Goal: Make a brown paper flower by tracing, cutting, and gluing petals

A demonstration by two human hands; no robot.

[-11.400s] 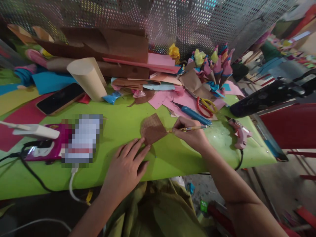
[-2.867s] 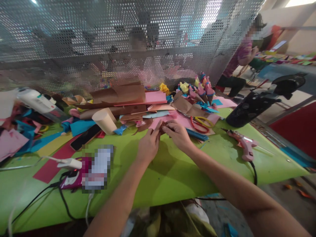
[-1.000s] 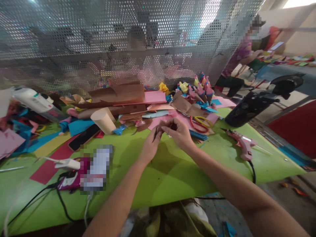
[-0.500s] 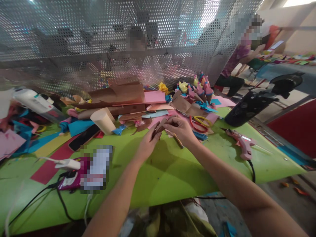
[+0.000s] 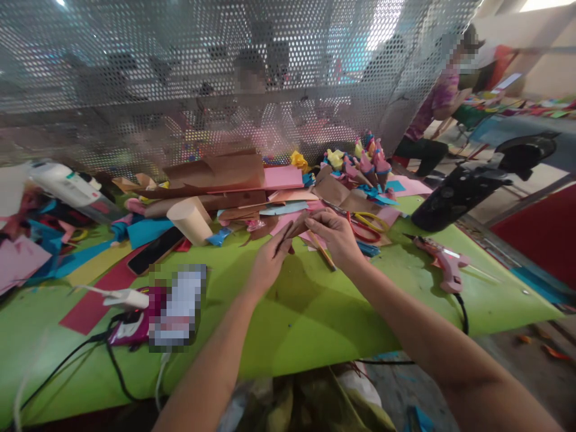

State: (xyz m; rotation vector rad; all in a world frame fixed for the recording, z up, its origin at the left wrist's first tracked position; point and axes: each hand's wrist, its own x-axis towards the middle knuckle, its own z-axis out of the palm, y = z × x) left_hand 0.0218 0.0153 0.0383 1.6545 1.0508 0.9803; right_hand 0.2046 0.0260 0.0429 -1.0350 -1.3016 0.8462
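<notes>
Both hands meet above the middle of the green table (image 5: 306, 324), closed on a small piece of brown paper (image 5: 297, 227). My left hand (image 5: 269, 259) pinches its lower left part. With thumb and fingers together, my right hand (image 5: 335, 235) grips the upper right end. The paper looks folded or curled, and the fingers hide part of it. A pencil (image 5: 324, 255) lies just under my right hand. Beyond that hand are red-handled scissors (image 5: 362, 231) and yellow-handled scissors (image 5: 372, 219).
A pink glue gun (image 5: 443, 261) and a black bottle (image 5: 450, 198) stand at the right. To the left are a cardboard tube (image 5: 189, 221), a phone (image 5: 180, 306) and a power strip (image 5: 128, 327). Paper cones (image 5: 375, 165) sit behind. A person (image 5: 434, 108) sits far right.
My right hand has shifted slightly right, away from my left, and more of the brown paper shows between them. The view has moved a little.
</notes>
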